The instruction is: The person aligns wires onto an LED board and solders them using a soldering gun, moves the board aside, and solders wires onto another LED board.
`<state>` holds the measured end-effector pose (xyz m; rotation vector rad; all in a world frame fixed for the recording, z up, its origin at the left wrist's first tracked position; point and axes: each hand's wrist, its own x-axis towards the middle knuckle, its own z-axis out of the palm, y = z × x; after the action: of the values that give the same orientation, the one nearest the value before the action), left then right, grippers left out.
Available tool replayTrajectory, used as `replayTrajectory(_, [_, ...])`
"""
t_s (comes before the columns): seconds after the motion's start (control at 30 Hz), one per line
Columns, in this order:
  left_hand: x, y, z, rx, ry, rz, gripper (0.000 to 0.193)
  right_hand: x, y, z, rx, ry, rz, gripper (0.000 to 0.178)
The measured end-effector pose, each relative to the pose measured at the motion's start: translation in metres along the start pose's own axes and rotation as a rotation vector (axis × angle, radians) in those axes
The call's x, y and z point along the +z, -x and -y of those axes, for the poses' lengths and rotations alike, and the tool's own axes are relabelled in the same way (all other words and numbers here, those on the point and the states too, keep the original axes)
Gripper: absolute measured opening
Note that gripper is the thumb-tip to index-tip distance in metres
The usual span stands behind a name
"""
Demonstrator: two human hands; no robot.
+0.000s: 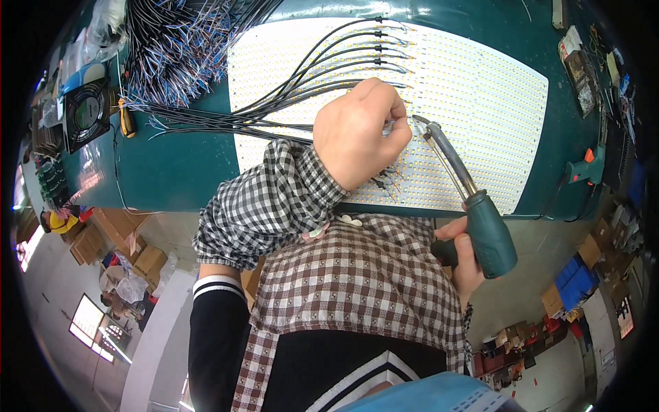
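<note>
We see the right hand [467, 261] with its grip closed round the soldering iron [491, 237], long axis slanting up-left so the bent tip [420, 119] sits just beside the left hand's [360, 134] narrow pinch, contents hidden from us. That left hand is nearer the black cables [302, 72], which run leftward off the white board [480, 117] on the green counter [182, 168].

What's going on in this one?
A person's right hand holds a green-handled soldering iron, its tip over a white LED board, close to the left hand. The left hand is curled above the board; whatever it may pinch is too small to tell. Black cables lie across the board's left part.
</note>
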<state>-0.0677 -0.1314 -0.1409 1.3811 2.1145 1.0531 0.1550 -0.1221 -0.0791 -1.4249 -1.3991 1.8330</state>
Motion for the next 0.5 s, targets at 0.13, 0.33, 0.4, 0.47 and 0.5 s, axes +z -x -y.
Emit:
replayTrajectory(0.13, [-0.0004, -0.0003, 0.0003, -0.005, -0.004, 0.018, 0.010, 0.0011, -0.0003, -0.0027, 0.011, 0.009, -0.033, 0.012])
replayTrajectory(0.33, [-0.0009, -0.0004, 0.0005, 0.000, -0.012, 0.022, 0.010, 0.0024, -0.0003, -0.0033, 0.016, 0.013, -0.050, 0.011])
replayTrajectory(0.4, [-0.0010, -0.0003, 0.0004, 0.005, 0.000, 0.010, 0.010, 0.0024, 0.0001, -0.0023, 0.024, 0.025, -0.030, 0.011])
replayTrajectory(0.47, [-0.0012, -0.0001, 0.0003, 0.001, -0.001, 0.014, 0.010, 0.0024, 0.0008, -0.0014, 0.036, 0.034, -0.029, 0.011])
replayTrajectory(0.5, [-0.0014, 0.0001, 0.0001, -0.006, 0.002, 0.018, 0.010, 0.0025, 0.0013, -0.0009, 0.034, 0.046, -0.033, 0.012])
